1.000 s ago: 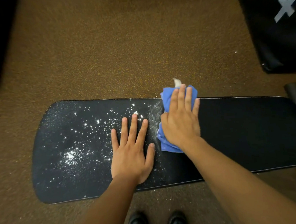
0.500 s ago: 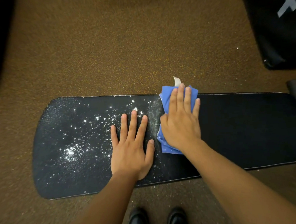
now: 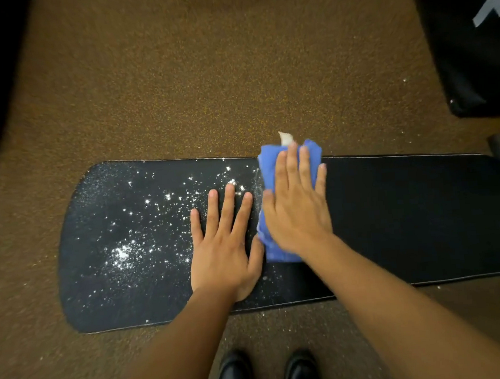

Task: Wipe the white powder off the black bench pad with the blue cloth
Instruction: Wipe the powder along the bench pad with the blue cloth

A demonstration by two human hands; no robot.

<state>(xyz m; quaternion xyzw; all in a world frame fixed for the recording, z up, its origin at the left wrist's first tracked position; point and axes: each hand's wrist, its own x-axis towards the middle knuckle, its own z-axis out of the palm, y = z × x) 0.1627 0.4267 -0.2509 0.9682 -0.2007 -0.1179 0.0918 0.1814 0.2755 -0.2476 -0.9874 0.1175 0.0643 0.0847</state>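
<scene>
Grip: right hand (image 3: 296,206) lies flat with straight fingers pressing down on the blue cloth (image 3: 266,170); nothing is clenched or pinched.
Left hand: left hand (image 3: 225,250) rests palm down on the black bench pad (image 3: 408,222), fingers spread and straight, just beside the cloth, its thumb touching the cloth's near edge.
Cloth: bunched under the right palm near the middle of the pad, reaching to the pad's far edge; a small white tag (image 3: 285,138) sticks out past the fingertips.
Powder: white powder (image 3: 123,254) speckles the left part of the pad, densest in a patch near the rounded end, thinner towards the left hand.
Pad: lies lengthwise across the brown speckled floor (image 3: 205,74); the part right of the cloth looks dark and unspotted.
Surroundings: black shoes (image 3: 267,371) at the near edge; a black bag with pale markings (image 3: 475,40) at far right.
</scene>
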